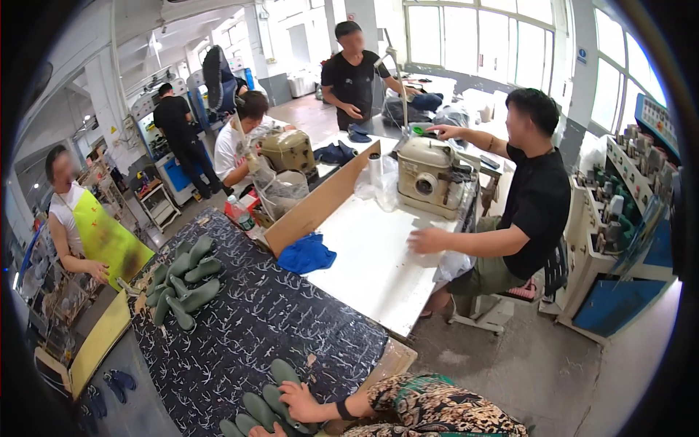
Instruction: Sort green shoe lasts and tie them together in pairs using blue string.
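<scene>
While half open, the right hand [300,403] atop green shoe lasts [258,410], the left hand [268,432] cut off, grip unclear.

We get bright daylight from the windows [480,36] at one o'clock, largely blown out to white. Straight edges bow toward our black rim, fringed blue at two o'clock. Near centre, toward three o'clock, we see a co-worker's hand [429,240] blurred.

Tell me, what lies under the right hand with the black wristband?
Green shoe-shaped forms lie partly under the right hand, on the dark patterned covering. Whatever is directly beneath the palm is covered and cannot be seen.
</scene>
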A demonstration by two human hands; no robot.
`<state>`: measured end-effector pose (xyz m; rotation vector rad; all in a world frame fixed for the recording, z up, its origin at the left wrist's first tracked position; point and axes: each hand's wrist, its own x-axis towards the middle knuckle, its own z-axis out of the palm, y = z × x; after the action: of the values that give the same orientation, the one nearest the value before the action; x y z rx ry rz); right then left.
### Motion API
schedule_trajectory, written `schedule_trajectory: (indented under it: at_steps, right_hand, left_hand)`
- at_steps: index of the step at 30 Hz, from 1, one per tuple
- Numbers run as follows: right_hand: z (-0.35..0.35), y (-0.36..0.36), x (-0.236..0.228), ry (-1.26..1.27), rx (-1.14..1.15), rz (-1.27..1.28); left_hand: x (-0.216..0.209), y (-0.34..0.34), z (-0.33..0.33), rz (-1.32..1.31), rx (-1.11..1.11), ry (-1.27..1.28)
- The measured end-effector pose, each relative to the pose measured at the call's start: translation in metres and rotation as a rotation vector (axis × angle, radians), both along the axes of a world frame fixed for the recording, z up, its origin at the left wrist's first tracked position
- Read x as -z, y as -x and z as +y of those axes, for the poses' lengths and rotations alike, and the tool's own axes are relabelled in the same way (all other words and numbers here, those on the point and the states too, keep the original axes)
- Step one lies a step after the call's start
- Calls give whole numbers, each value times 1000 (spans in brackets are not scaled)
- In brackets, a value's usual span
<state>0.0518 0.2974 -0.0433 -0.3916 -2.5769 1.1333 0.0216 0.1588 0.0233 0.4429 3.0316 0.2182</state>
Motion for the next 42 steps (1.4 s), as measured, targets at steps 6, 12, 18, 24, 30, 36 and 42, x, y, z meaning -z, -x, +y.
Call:
schedule_trajectory:
  at_steps: [6,12,18,24,30,36,42]
  right_hand:
    - [11,-7,-10,188,-38,6]
    - [90,-54,-3,-175,-30,37]
    - [107,-77,5,-542,-236,47]
    - [110,-77,7,-525,-240,51]
    - [109,-77,9,-506,-238,58]
    - [110,-78,12,-503,-230,55]
    - [109,-77,16,-495,-241,24]
  left_hand:
    - [5,3,-1,-41,-17,-27]
    - [8,3,-7,-61,-11,-38]
    - [12,5,-8,-26,3,-88]
    - [6,6,-3,-68,-17,-101]
    - [8,5,-4,-68,-20,-65]
    - [6,4,-3,-78,-22,-64]
    - [12,3,-6,-41,-10,-90]
